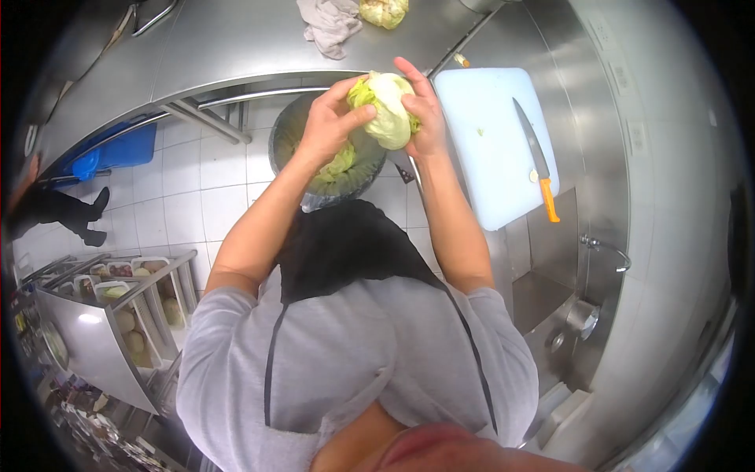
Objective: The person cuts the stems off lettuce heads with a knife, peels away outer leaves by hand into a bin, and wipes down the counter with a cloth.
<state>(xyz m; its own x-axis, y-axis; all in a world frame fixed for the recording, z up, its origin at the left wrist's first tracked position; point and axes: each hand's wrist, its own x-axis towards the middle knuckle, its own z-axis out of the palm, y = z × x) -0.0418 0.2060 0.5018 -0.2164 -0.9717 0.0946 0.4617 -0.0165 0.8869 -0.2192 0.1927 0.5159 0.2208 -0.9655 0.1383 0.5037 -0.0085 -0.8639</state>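
Observation:
A pale green head of lettuce [387, 110] is held up between both my hands. My left hand [330, 122] grips its left side, with the thumb across the front. On the right side, my right hand [425, 118] cups it, thumb pressed on the leaves and one finger stretched outward. Below the lettuce stands a bin [368, 177] lined with a dark bag, and loose lettuce leaves [340, 164] lie inside it. To the right is a white cutting board [491, 157], where a knife [529, 134] with an orange handle rests beside small scraps.
A steel counter [236, 47] runs along the front, bearing a crumpled cloth [329, 23] and another lettuce [384, 11]. At right are a sink basin [543, 303] and a tap [605, 248]. A rack with food containers [130, 330] stands at left; a person's dark-clad legs [63, 212] show beyond.

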